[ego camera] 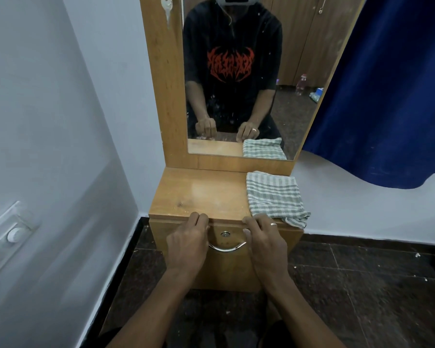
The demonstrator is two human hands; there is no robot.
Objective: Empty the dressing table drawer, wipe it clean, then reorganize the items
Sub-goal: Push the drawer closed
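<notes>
In a white-walled corner, a person's left hand [186, 241] and right hand [264, 241] are curling fingers over the closed drawer [226, 270] front's top edge, seemingly to pull it open, checked cloth [274, 194] waiting at two o'clock.

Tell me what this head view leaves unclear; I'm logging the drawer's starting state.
- Contents of the closed wooden drawer: hidden behind its front.
- Curved metal handle: ends covered by left hand and right hand.
- Fingertips: curled over the drawer's top edge, grip unclear.
- Drawer's open or locked state: unclear.
</notes>
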